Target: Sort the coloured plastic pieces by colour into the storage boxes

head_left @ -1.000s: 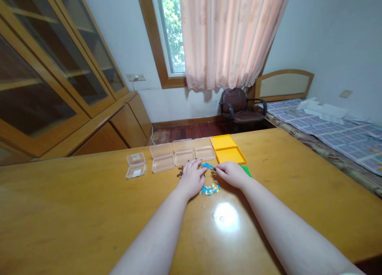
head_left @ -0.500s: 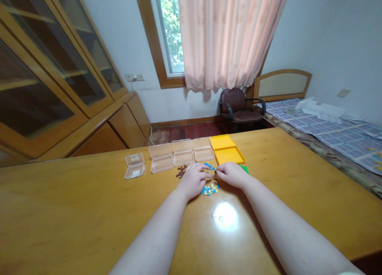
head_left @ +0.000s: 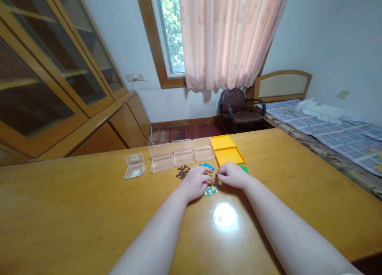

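My left hand [head_left: 197, 182] rests low over the table, its fingers curved and apart, beside a mixed pile of small blue, white and yellow pieces [head_left: 211, 190]. Facing it, my right hand [head_left: 234, 174] has thumb and forefinger pinched together. Whatever sits in that pinch is too small to name. Small brown pieces [head_left: 182, 172] lie left of my left hand. Beyond its fingers are small blue pieces [head_left: 206, 165], partly covered. Green pieces [head_left: 244, 169] show behind my right hand.
Behind the piles stand open, clear plastic boxes [head_left: 162, 164] in a row, with a smaller clear box [head_left: 135, 172] at the left. An open yellow box [head_left: 229, 156] is at the right end. Past the wooden table [head_left: 89, 211] are a chair [head_left: 237, 106] and a bed [head_left: 334, 127].
My left hand's fingers have drawn slightly back and curled, showing more of the blue and brown pieces. The right hand has barely shifted and stays pinched.
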### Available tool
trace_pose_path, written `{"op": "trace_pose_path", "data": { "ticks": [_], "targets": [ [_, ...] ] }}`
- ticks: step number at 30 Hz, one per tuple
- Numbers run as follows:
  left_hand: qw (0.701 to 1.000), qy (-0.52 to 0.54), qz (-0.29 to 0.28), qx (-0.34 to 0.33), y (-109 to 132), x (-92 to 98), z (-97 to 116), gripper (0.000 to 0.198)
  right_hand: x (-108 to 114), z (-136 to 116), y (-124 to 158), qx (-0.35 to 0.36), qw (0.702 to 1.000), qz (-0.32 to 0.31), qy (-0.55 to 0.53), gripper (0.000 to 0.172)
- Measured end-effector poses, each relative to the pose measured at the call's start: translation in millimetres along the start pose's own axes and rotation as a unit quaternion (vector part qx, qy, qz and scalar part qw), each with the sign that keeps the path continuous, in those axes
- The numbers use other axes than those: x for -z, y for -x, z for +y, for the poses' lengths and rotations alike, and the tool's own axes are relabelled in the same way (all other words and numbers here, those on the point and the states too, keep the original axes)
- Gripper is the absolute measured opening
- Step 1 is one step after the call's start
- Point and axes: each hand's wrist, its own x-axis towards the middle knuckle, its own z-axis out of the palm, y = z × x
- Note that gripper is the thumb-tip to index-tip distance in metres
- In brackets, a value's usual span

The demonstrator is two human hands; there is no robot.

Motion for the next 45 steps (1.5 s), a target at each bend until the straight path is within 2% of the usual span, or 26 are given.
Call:
{"op": "trace_pose_path", "data": {
  "ticks": [6, 12, 16, 22, 26, 30, 37, 45],
  "targets": [
    [0.999, -0.004, -0.038, -0.034, 1, -0.2, 5, 0.035, -3, 2, -1, 0.001, 0.998, 0.054, 0.019, 0.029],
    [0.999, -0.011, -0.036, -0.014, 2, 3.1, 4, 0.031, -3, 2, -1, 0.003, 0.999, 0.049, 0.016, 0.027],
    [0.999, -0.03, 0.001, 0.031, 2, 3.5, 0, 0.029, -2, 0, 0, 0.008, 1.0, 0.028, -0.006, 0.027],
    [0.986, -0.085, 0.067, 0.128, 1, -3.3, -7, 0.029, 3, -7, 4, 0.009, 0.998, -0.042, -0.053, 0.027],
    [0.979, -0.102, 0.08, 0.156, 1, -6.3, -11, 0.03, 6, -10, 7, -0.006, 0.995, -0.075, -0.059, 0.024],
    [0.98, -0.098, 0.081, 0.15, 0, -5.6, -10, 0.03, 5, -11, 7, -0.021, 0.996, -0.078, -0.024, 0.024],
    [0.983, -0.074, 0.089, 0.144, 0, -3.7, -10, 0.029, 2, -5, 3, -0.023, 0.999, -0.002, 0.033, 0.032],
    [0.999, -0.039, 0.026, 0.018, 1, 1.2, -3, 0.026, 2, -6, 3, -0.005, 0.999, -0.002, 0.033, 0.032]
  ]
}}
